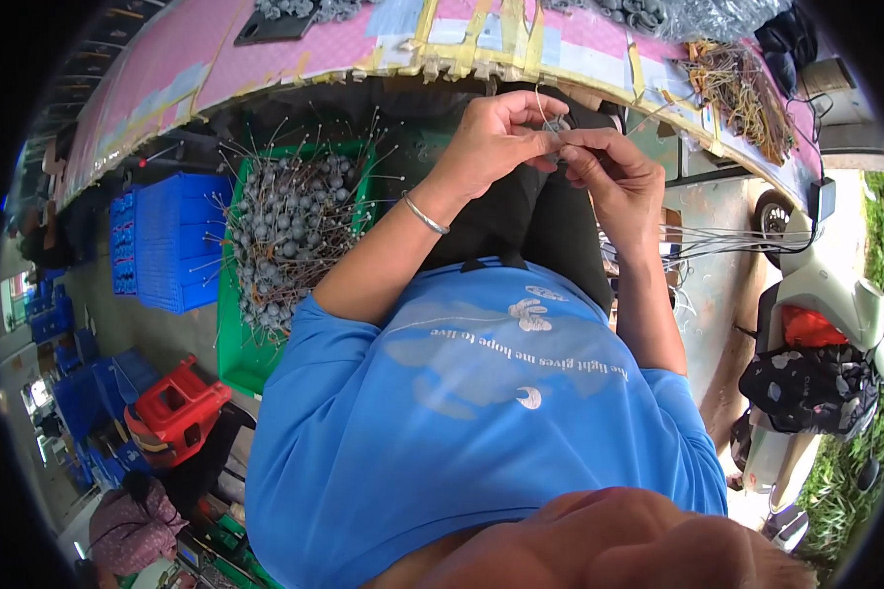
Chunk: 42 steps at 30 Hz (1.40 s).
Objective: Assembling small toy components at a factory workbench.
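Observation:
Up near the table's edge, my left hand point(496, 142) and my right hand point(619, 177) meet fingertip to fingertip. Between them is a small grey rounded piece point(557, 126) with a thin pale wire rising from it. Both hands pinch it, and the fingers partly cover it. A silvery bangle point(424, 213) circles my left wrist. Left of my left forearm, a green crate point(228, 339) holds a heap of grey balls point(300, 211) on thin wires, many with pale tips.
The table point(295, 54) is covered in pink sheet and yellow tape. On it lie a dark phone point(275, 26), grey pieces point(643, 12) and a wire bundle point(742, 98). Blue crates point(177, 240) and a red plastic stool point(177, 412) stand left; a scooter point(810, 314) is right.

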Each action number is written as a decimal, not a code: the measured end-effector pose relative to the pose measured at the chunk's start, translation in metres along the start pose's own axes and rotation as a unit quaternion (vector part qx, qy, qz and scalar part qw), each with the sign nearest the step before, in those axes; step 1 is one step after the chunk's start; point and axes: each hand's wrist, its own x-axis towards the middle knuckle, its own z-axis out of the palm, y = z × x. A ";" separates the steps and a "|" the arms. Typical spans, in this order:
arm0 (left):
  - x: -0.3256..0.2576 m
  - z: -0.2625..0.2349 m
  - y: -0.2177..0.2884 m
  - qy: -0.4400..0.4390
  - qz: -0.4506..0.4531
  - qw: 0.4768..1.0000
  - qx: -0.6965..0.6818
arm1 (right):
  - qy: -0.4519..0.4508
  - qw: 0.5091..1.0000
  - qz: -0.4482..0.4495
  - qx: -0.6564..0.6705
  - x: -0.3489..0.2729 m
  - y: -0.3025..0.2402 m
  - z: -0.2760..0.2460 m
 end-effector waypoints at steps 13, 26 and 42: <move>-0.008 0.007 0.005 0.124 0.000 0.992 -0.021 | 0.041 0.990 0.006 -0.138 -0.016 0.015 0.014; -0.018 0.013 0.010 0.045 -0.049 0.996 -0.053 | -0.030 0.979 0.131 0.152 0.007 0.026 -0.014; -0.016 0.027 0.004 0.063 -0.043 0.995 -0.057 | 0.037 0.958 0.109 0.262 0.008 0.039 -0.005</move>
